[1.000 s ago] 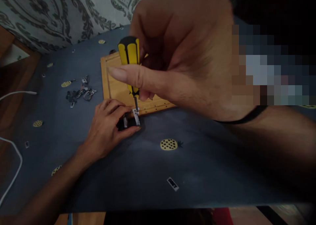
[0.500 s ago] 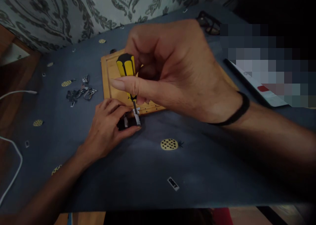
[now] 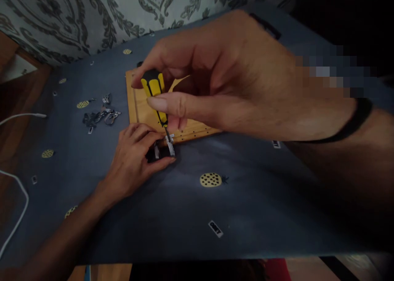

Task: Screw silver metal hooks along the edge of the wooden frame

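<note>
The right hand (image 3: 234, 79) is closed on a screwdriver (image 3: 154, 88), the thumb and fingertips pinching its yellow and black handle. The tool stands nearly upright, a little tilted. Its thin tip comes down on a small metal piece (image 3: 170, 143) that lies on the counter (image 3: 215, 207), just at the near edge of a wooden board (image 3: 137, 108). The left hand (image 3: 132, 162) is clamped on this piece, with fingers at its sides pressing it onto the blue cloth. It may be a clip or a hinge, but the picture is too dark to be sure. It looks light, stiff and smooth, so it could slip easily; the flat sides seem the best place to hold it. The screwdriver also looks light and rigid, and its ribbed handle gives good grip. A heap of metal parts (image 3: 100, 116) lies well apart to the left.
</note>
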Motion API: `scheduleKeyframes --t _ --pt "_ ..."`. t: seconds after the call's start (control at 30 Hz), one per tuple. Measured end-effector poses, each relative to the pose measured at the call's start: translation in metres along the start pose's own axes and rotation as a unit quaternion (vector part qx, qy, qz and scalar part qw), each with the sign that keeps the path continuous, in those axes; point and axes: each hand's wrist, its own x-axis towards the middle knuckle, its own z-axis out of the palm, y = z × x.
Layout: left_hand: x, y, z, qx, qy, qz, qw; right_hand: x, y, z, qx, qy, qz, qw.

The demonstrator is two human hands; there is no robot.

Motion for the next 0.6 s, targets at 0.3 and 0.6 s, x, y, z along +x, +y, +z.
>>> scheduleKeyframes --t 0.3,0.6 --pt "-0.0003 -0.0030 -0.0011 0.000 -0.005 0.001 1.000 -0.0046 0.0082 0.0072 0.029 0.050 -0.056 0.997" --pt "-0.0002 -0.0028 0.0003 -0.008 0.002 -0.001 1.000 -0.0053 0.0033 0.0055 -0.036 0.085 -0.081 0.992"
